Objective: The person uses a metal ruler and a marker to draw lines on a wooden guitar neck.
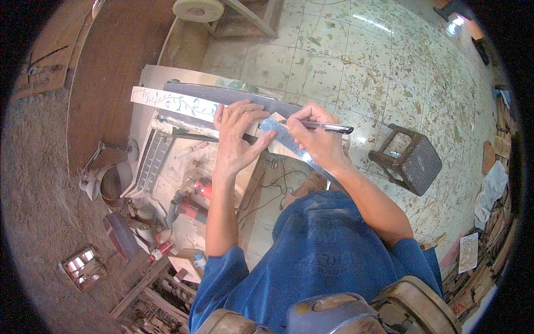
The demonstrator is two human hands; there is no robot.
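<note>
My right hand (pixel 320 139) is closed around a pen (pixel 335 128) with a pale barrel and a dark end, its tip side pointing left toward my other hand. My left hand (pixel 239 133) lies flat with fingers spread, pressing on a long white strip (pixel 178 103) painted with a blue and brown vine. The left thumb touches a flat blue-grey straight piece (pixel 283 137), which slants down under my right hand; its exact kind I cannot tell. Both rest over a long dark grey belt-like surface (pixel 261 100) of a bench machine. Where the pen tip meets the work is hard to see.
A woven dark stool (pixel 411 158) stands on the tiled floor at right. Below my left forearm, red power tools (pixel 192 210) and cords (pixel 278 186) lie on a lower shelf. A brown board (pixel 111 72) leans at left. A round pale wheel (pixel 198 9) sits at the top.
</note>
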